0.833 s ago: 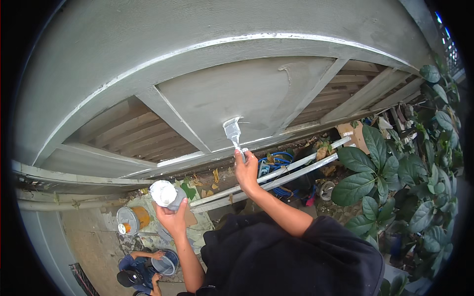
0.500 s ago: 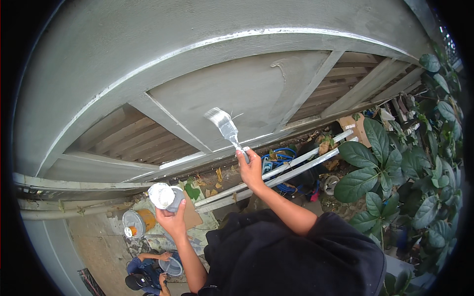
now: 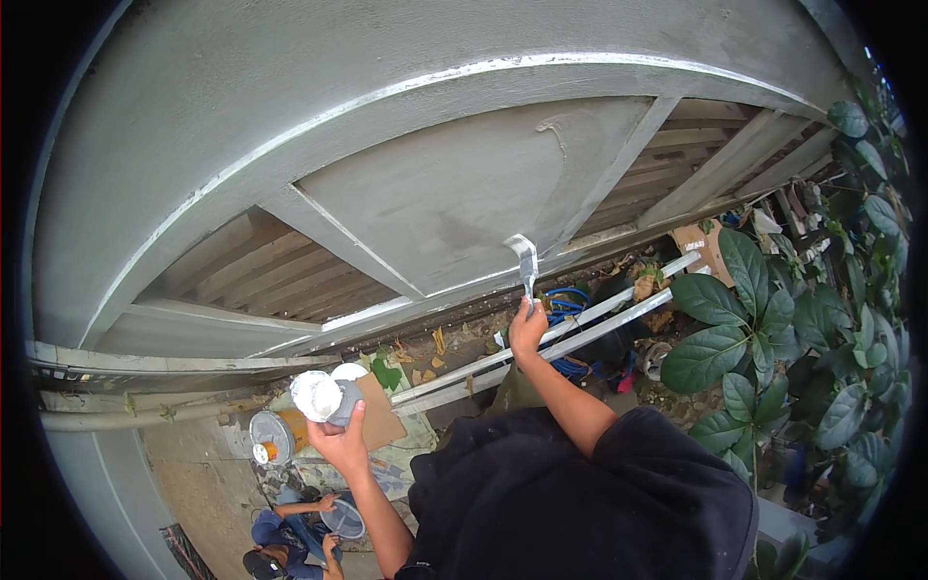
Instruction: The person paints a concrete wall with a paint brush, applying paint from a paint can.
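My right hand (image 3: pixel 528 333) is wrapped round the handle of a flat paintbrush (image 3: pixel 527 261). Its whitish bristles are bent over at the lower edge of a grey recessed panel (image 3: pixel 435 198), towards that panel's right corner. A white painted strip runs along the lower edge to the left of the brush. My left hand (image 3: pixel 340 447) grips a small tub (image 3: pixel 316 394) with white paint in it and down its rim. A rounded grey thing (image 3: pixel 345 401) sits against the tub in the same hand; its kind I cannot make out.
Slatted openings (image 3: pixel 280 275) flank the panel. Two pale rails (image 3: pixel 541 338) lie below it, beside a blue hose (image 3: pixel 570 365). A lidded yellow bucket (image 3: pixel 274 437) and cardboard (image 3: pixel 382 420) are at lower left. A co-worker (image 3: pixel 285 541) holds a grey bucket (image 3: pixel 343 519). Leafy branches (image 3: pixel 720 319) crowd the right.
The brush has moved right and down, from over the panel's middle to its lower edge, and its bristles now bend. My left hand keeps the tub nearly in place.
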Demonstrator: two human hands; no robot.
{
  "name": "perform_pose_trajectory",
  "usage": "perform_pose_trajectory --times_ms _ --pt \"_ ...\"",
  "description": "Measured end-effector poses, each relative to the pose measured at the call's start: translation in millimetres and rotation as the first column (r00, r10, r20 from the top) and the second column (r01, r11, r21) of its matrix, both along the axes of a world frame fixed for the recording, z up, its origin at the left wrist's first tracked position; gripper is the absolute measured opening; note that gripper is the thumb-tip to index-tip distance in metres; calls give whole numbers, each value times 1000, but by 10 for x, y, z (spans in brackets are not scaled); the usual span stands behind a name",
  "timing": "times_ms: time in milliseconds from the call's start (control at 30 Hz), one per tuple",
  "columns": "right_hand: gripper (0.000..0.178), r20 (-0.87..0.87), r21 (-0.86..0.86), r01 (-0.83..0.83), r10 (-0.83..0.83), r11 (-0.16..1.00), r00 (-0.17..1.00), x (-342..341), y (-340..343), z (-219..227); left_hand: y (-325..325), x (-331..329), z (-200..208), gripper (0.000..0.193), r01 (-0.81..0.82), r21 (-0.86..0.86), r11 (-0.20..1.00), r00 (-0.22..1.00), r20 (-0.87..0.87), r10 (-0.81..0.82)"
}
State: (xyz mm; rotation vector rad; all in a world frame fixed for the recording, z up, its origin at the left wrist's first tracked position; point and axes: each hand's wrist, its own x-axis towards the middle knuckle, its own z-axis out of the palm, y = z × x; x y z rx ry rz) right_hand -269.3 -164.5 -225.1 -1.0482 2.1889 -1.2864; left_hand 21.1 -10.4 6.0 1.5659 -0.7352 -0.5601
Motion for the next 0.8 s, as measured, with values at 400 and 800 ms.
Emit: perform_pose_trajectory --times_ms 400,800 --pt "27 41 -21 -45 46 999 998 457 -405 183 166 151 -8 69 -21 -30 999 1000 -14 21" --pt "23 182 -132 -308 328 942 927 905 -25 667 250 252 72 69 -93 59 994 995 31 91"
